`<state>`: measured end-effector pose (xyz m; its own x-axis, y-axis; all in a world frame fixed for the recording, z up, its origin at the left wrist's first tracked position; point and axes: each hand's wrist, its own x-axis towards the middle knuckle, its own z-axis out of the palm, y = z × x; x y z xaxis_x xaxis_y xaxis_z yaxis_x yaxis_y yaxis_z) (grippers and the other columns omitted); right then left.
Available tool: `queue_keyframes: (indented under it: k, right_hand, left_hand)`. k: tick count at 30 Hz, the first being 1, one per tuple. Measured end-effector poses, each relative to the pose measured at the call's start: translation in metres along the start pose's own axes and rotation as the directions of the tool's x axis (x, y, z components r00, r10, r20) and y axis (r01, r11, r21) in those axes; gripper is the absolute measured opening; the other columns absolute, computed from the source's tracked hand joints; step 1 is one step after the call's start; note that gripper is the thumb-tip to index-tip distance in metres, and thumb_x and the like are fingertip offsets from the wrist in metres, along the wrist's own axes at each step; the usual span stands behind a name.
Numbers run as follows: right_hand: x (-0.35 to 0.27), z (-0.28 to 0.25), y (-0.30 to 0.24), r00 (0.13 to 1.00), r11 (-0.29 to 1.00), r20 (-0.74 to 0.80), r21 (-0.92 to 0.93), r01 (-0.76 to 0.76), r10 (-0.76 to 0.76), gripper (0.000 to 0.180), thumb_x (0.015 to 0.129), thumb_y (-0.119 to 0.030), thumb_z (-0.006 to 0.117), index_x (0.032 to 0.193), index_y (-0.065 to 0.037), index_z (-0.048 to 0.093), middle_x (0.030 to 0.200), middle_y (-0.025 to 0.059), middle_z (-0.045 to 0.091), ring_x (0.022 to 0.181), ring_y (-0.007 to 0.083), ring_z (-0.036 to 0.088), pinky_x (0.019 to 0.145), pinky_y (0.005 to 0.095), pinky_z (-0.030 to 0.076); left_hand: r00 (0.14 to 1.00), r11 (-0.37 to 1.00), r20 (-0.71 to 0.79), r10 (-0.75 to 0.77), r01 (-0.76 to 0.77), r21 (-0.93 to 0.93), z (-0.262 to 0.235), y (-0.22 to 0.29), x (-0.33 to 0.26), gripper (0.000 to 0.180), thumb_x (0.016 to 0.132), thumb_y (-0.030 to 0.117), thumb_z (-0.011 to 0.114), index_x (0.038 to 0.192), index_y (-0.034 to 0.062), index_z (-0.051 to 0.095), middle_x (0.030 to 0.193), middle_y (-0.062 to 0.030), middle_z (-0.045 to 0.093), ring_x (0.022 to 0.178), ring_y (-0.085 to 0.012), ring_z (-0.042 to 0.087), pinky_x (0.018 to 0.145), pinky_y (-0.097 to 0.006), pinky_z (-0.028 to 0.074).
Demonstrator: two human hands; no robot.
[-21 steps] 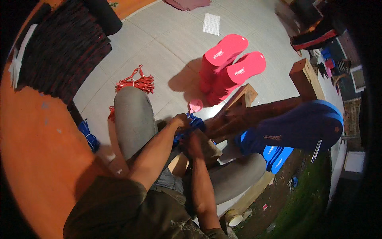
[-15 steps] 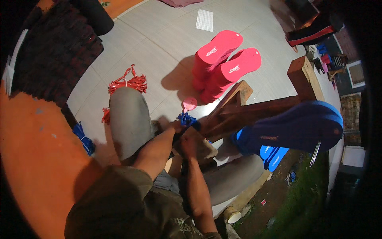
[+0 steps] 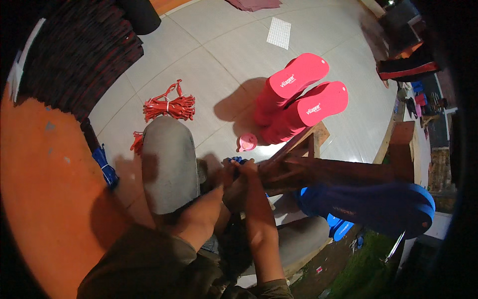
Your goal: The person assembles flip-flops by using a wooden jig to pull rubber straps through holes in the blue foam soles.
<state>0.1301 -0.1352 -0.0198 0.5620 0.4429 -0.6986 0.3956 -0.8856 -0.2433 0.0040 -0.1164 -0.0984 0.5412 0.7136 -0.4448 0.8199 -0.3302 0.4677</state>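
Observation:
My left hand (image 3: 225, 175) and my right hand (image 3: 246, 168) meet close together between my knees, against the near end of a dark wooden stand (image 3: 318, 172). Both pinch a small blue strap piece (image 3: 235, 160) that shows just above the fingers. What lies under the hands is hidden in shadow. My left knee in grey trousers (image 3: 167, 167) rises to the left of the hands.
Two stacks of pink sandal soles (image 3: 298, 99) stand on the tiled floor beyond the stand, a small pink cup (image 3: 247, 142) beside them. Red straps (image 3: 169, 106) lie far left, blue straps (image 3: 103, 162) by the orange wall. Blue soles (image 3: 373, 207) sit at right.
The view has shifted slightly. My hands stay pressed together on the blue strap piece at the stand's end, with only small finger movement.

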Motion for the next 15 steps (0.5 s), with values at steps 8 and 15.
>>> queue_keyframes:
  k: [8,15]
  right_hand:
    - [0.019,0.012,0.001,0.906,0.633,0.125,0.753,0.178,-0.404,0.054,0.071,-0.046,0.064,0.098,0.0,0.056,0.092,0.0126,0.061,0.082,0.0194,0.058,0.076,0.0307,0.044]
    - [-0.002,-0.011,-0.025,0.77,0.886,-0.635,0.388,0.255,0.057,0.055,0.065,-0.035,0.071,0.103,-0.001,0.05,0.1,0.0158,0.052,0.091,0.0311,0.052,0.077,0.0387,0.044]
  left_hand:
    - [0.839,0.762,-0.242,-0.487,0.273,-0.587,-0.062,0.046,-0.032,0.073,0.068,0.039,0.065,0.12,-0.0022,0.035,0.113,-0.0229,0.045,0.108,-0.0395,0.041,0.092,-0.045,0.033]
    - [0.707,0.866,-0.566,-0.424,0.133,-0.482,-0.021,0.028,0.007,0.077,0.062,0.032,0.071,0.121,-0.0016,0.034,0.114,-0.0226,0.043,0.109,-0.0391,0.039,0.095,-0.044,0.03]
